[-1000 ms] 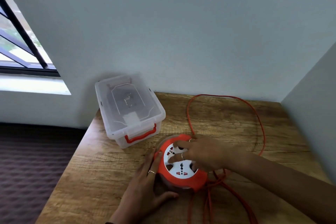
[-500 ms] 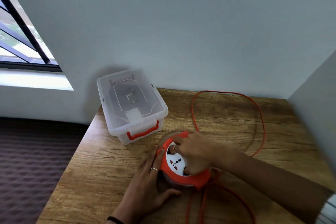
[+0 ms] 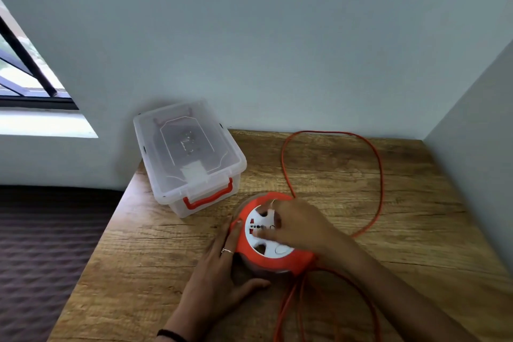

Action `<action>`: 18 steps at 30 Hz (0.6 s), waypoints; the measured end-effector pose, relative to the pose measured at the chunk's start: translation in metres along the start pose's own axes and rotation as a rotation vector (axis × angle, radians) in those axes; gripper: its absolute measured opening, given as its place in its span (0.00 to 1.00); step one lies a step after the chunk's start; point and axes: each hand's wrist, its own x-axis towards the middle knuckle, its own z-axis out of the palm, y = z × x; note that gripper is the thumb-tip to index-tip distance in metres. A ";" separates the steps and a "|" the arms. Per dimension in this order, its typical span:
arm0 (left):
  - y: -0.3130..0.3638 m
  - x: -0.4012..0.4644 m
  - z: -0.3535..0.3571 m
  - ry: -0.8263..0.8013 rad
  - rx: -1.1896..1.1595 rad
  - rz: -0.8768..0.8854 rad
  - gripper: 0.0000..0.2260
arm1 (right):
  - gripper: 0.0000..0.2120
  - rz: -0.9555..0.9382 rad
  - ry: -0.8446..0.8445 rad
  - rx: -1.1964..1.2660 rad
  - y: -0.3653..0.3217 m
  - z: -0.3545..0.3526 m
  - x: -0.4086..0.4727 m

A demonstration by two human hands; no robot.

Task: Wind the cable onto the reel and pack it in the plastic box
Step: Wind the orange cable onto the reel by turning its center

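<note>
From my feed, the round orange cable reel with a white socket face (image 3: 273,236) sat at lower centre of the frame on the wooden bench (image 3: 416,203). The left hand (image 3: 222,272) cupped its left side, grip spread apart against the rim. The right hand (image 3: 297,226) lay on the socket face, fingers curled onto it. The thin orange cable (image 3: 372,153) looped toward upper right. The clear lidded plastic box with an orange handle (image 3: 188,153) stood left of centre, closed.

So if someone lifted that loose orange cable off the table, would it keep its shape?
Probably not. The orange cable lies in a wide loose loop on the table, so it looks floppy and would likely sag. Several strands trail near the reel, so they might tangle or drag.
</note>
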 end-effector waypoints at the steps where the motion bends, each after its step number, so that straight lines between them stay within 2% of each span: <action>1: 0.001 0.000 -0.002 0.001 -0.008 -0.002 0.50 | 0.16 -0.001 0.027 0.180 0.007 -0.006 -0.005; 3: 0.003 -0.001 -0.005 0.005 -0.050 -0.007 0.48 | 0.06 0.024 0.222 0.372 0.031 -0.011 -0.019; 4: 0.007 0.000 -0.009 0.005 -0.086 -0.030 0.47 | 0.04 0.058 0.321 0.372 0.045 -0.010 -0.027; 6: 0.016 0.000 -0.014 -0.002 -0.131 -0.092 0.47 | 0.03 0.143 0.392 0.316 0.068 -0.004 -0.047; 9: 0.036 0.011 -0.015 -0.022 -0.003 -0.007 0.51 | 0.08 0.158 0.329 0.237 0.090 0.012 -0.075; 12: 0.059 0.033 -0.010 -0.221 0.308 0.130 0.49 | 0.25 0.053 0.156 0.072 0.095 0.029 -0.089; 14: 0.067 0.047 -0.005 -0.347 0.432 0.174 0.49 | 0.33 0.049 0.108 -0.032 0.095 0.039 -0.090; 18: 0.069 0.061 -0.006 -0.471 0.402 0.127 0.50 | 0.29 0.091 0.140 -0.146 0.091 0.051 -0.084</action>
